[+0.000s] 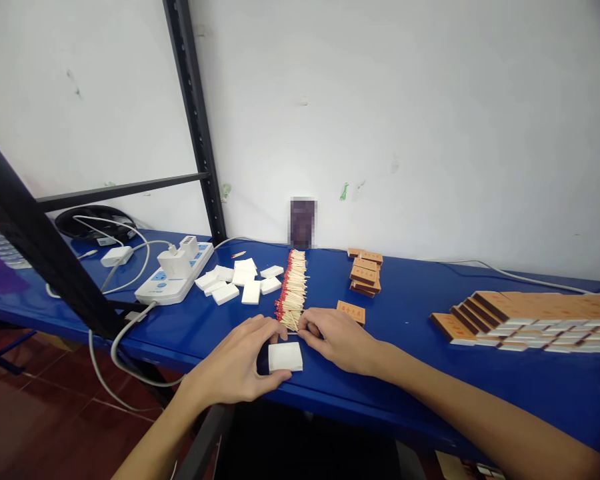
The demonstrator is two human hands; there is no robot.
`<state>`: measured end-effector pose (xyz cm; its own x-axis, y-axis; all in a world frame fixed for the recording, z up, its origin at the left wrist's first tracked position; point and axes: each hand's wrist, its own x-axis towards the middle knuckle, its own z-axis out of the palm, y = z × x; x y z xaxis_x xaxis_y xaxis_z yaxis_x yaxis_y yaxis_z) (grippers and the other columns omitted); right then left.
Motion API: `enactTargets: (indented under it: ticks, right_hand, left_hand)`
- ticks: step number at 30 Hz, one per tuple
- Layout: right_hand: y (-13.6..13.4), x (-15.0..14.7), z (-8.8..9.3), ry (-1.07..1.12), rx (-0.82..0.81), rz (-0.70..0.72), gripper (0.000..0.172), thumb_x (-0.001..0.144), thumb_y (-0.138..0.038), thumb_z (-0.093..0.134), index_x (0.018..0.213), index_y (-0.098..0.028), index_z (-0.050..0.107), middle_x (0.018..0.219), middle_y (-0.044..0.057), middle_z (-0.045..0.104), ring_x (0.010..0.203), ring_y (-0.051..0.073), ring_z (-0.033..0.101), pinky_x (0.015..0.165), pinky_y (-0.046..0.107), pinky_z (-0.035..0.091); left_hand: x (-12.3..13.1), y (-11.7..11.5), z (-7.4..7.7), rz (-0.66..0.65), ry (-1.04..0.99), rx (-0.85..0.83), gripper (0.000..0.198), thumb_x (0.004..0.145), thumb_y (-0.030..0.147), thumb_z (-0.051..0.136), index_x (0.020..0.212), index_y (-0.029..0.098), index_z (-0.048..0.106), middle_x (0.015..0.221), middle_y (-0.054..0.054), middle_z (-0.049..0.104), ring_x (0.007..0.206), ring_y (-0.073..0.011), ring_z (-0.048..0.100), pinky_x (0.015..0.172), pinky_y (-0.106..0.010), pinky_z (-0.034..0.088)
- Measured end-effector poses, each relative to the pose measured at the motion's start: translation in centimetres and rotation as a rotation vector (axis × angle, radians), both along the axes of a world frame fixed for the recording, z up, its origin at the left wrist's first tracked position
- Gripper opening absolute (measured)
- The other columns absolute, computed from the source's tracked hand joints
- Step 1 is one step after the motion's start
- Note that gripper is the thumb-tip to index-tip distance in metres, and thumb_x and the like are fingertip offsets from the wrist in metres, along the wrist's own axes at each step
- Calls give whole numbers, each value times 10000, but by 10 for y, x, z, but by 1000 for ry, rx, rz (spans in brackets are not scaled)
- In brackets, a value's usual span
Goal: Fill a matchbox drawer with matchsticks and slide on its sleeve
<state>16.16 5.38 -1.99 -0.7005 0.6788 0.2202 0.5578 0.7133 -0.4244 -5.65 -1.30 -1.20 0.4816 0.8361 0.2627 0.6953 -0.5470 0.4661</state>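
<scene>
Left hand [235,363]: grip clamped on white tray [286,357]. Right hand [343,340]: grip state, cannot tell. Match row [294,287] just far of both, long axis near-to-far, neither clearly nearer.

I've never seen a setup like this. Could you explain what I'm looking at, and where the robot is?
There's no robot here, just a person's bare hands. The single picture comes from a camera worn on their head, looking forward and down.

On the blue table lies a row of red-tipped matches. Left of it are loose white boxes and a power strip; right of it, orange boxes, with a large stack farther right.

The left hand curves around a small white box; how firmly it grips, I can't tell. The right hand's fingertips are at the matches' near end; whether they hold any is hidden.
</scene>
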Motion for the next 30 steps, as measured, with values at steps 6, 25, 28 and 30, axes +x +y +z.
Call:
enactTargets:
  ticks: [6,25,28,30]
  right_hand:
    - [-6,15,8,27,-77,12,117,914,-227,476,835,-194,556,696,-14,567,607,120,470,571,241,327]
    - [3,-6,4,177,-111,134,140,918,-231,507,849,-185,620,615,-48,533,545,91,446,546,218,330]
    - [6,-5,7,114,-40,228,129,912,-207,526,848,-183,636,646,-35,564,574,97,474,574,221,347]
    - [7,-5,8,64,11,237,127,914,-196,528,847,-182,634,690,-17,598,622,111,514,605,230,365]
  left_hand:
    - [1,3,0,56,-43,-56,335,748,375,727,955,218,515,852,21,567,724,-146,493,660,-266,392]
    - [-7,4,-4,-54,-14,-21,353,738,447,740,927,209,561,897,-4,597,784,-159,519,724,-275,410]
    - [-7,4,-3,-72,-11,-22,310,744,411,735,887,207,551,894,-2,596,784,-156,521,745,-273,413]
    - [-6,3,-2,-87,-15,-23,272,742,369,729,844,203,540,863,5,588,768,-150,522,748,-269,411]
